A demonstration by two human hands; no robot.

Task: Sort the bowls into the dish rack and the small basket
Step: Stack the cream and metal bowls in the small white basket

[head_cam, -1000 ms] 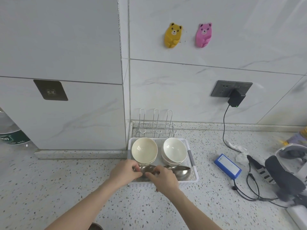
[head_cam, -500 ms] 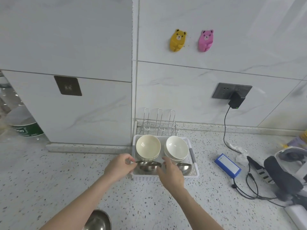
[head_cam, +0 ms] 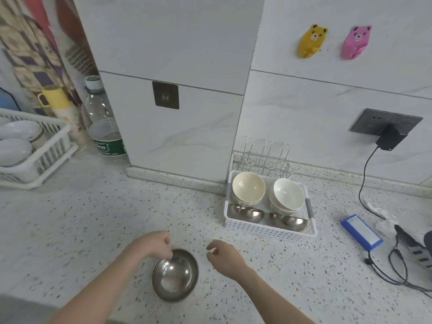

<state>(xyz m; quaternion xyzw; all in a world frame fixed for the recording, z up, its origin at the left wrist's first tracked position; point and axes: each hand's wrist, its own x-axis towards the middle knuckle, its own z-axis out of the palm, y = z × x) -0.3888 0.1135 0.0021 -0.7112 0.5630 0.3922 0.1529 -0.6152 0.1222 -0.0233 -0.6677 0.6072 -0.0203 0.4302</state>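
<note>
Steel bowl pinched at its rim

The far rim of the steel bowl, set on the counter, is pinched by the left hand. The right hand is held loosely curled and empty beside it. The small basket beyond is filled with bowls

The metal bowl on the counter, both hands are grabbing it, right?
Not quite. In the head view only the left hand grips the metal bowl on the counter, at its rim. The right hand hovers beside it, not touching.
</note>
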